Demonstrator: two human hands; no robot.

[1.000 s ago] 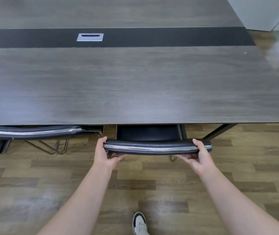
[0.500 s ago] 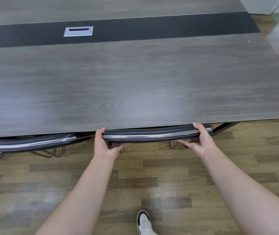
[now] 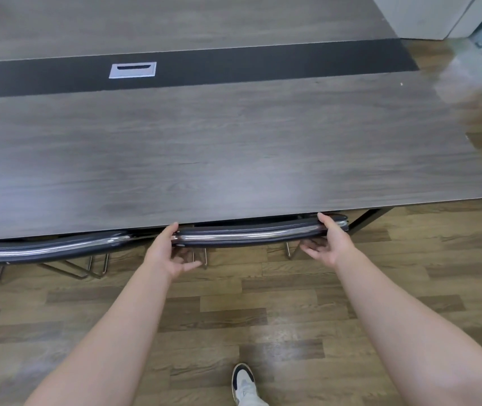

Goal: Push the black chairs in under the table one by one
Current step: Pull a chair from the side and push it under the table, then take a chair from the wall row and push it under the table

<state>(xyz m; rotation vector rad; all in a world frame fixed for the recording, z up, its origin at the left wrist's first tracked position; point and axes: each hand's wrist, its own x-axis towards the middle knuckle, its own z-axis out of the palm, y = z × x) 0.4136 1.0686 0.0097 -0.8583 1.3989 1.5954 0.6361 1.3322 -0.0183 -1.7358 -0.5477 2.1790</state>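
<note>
The black chair's backrest (image 3: 248, 236), with a chrome strip along it, lies right against the front edge of the grey wood table (image 3: 234, 159); its seat is hidden under the tabletop. My left hand (image 3: 169, 253) is at the backrest's left end, thumb on top, fingers spread loose below it. My right hand (image 3: 329, 244) is at the right end, thumb on the top edge and fingers apart underneath, not wrapped around it. A second black chair (image 3: 43, 250) stands to the left, its backrest also at the table edge.
A dark strip with a silver cable port (image 3: 132, 70) runs across the table. A black table leg (image 3: 371, 218) is at the right. Chrome chair legs (image 3: 99, 265) show on the wooden floor. My shoe (image 3: 244, 385) is below. White furniture (image 3: 427, 16) stands far right.
The chair slid forward until its seat vanished under the table and its backrest met the edge. Both hands, which gripped the backrest, have loosened, and their fingers now hang open below it.
</note>
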